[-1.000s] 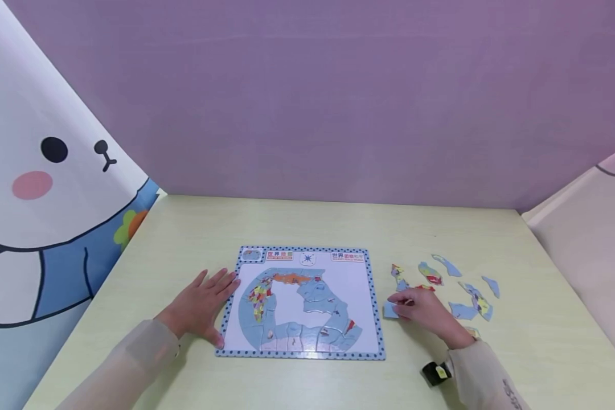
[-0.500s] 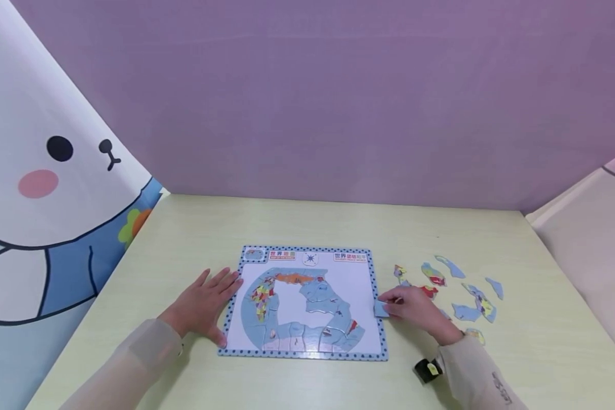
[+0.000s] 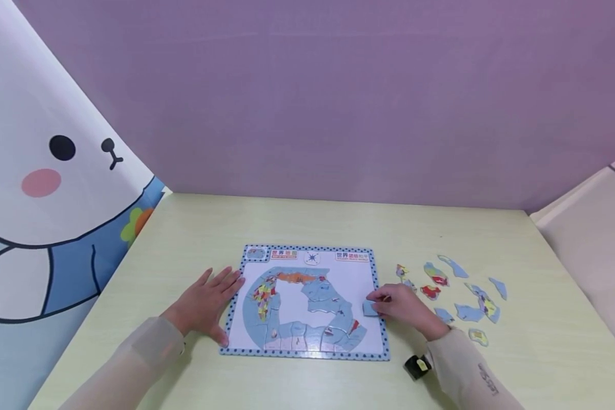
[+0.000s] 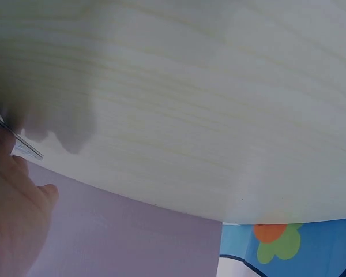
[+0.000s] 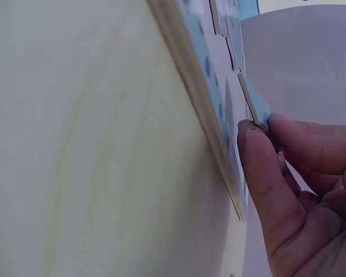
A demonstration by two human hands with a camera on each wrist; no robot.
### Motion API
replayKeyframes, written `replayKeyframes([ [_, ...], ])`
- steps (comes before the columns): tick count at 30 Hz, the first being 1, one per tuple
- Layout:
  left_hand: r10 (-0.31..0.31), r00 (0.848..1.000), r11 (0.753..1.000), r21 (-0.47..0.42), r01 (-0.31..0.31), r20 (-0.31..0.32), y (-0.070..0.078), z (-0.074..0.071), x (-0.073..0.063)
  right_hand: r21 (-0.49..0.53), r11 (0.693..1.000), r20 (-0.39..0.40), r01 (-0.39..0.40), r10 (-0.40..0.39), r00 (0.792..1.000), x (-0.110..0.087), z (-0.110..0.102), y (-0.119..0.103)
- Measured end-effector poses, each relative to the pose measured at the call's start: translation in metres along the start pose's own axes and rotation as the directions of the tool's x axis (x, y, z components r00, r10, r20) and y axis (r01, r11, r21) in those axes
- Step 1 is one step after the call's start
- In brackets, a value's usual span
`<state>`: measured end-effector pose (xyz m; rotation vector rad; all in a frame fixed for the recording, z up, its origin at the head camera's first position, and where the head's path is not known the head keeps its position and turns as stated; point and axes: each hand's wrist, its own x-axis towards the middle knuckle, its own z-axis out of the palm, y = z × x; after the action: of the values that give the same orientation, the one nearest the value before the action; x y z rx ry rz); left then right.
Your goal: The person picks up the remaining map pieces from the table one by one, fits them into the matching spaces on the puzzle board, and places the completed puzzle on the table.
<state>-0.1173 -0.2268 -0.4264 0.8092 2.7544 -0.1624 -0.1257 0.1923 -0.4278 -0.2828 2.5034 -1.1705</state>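
Note:
A world map puzzle board (image 3: 356, 279) with a blue dotted border lies flat on the table, part of its map filled with pieces and a white gap in the middle. My right hand (image 3: 405, 307) pinches a light blue puzzle piece (image 3: 370, 308) between thumb and fingers over the board's right edge. The right wrist view shows this piece (image 5: 254, 103) tilted, raised off the board's surface. My left hand (image 3: 202, 304) rests at the board's left edge, fingers spread and touching the border; in the left wrist view only part of the hand (image 4: 17, 202) shows.
Several loose puzzle pieces lie on the table right of the board, among them a red one (image 3: 430, 292), a blue one (image 3: 468, 312) and a yellow one (image 3: 478, 336). A black device (image 3: 417, 367) is at the right wrist. A purple backdrop (image 3: 328, 102) stands behind the table.
My right hand has moved left with the blue piece, from the table beside the board to over its right border. The left hand keeps its place at the left edge.

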Motion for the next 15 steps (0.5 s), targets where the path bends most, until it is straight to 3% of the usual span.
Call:
replayKeyframes([
  [11,-0.003,1.000,1.000,0.014,0.003,0.003,0.001,0.001,0.002,0.006,1.000,0.038,0.022,-0.023,0.999,0.012,0.007,-0.007],
  [15,-0.005,1.000,1.000,0.008,0.005,0.004,0.000,0.001,0.002,0.018,1.000,0.031,-0.002,0.001,1.000,0.015,0.010,-0.012],
])
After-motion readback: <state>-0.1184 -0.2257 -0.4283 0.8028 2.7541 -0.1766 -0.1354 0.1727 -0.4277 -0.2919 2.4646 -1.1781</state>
